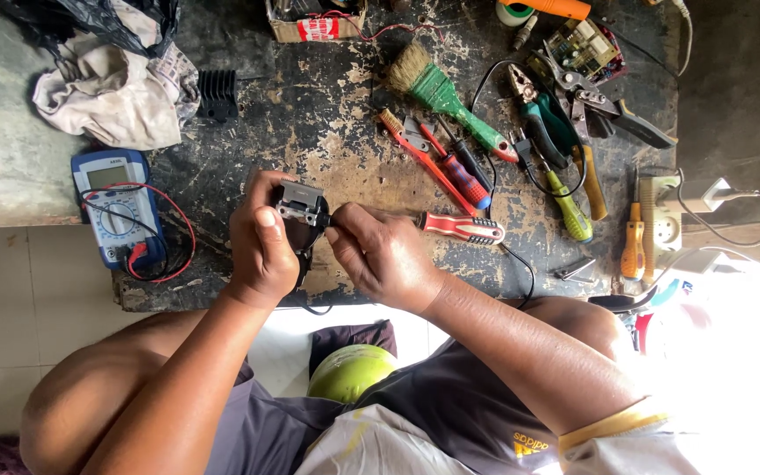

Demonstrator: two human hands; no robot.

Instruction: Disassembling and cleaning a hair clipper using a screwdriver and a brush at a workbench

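My left hand [261,242] grips a black hair clipper [299,211] with a metal blade head, held over the worn dark workbench [327,123]. My right hand [380,255] pinches at the clipper's blade end with its fingertips; what it holds there is too small to tell. A red-handled screwdriver [464,229] lies on the bench just past my right hand, its shaft pointing toward my fingers.
A blue multimeter [116,207] with red and black leads sits at the left bench edge. Rags [112,88] and a black comb guard [218,95] lie behind. A green brush [446,97], pliers [543,119], screwdrivers, a cutter [609,105] and a power strip [661,220] crowd the right.
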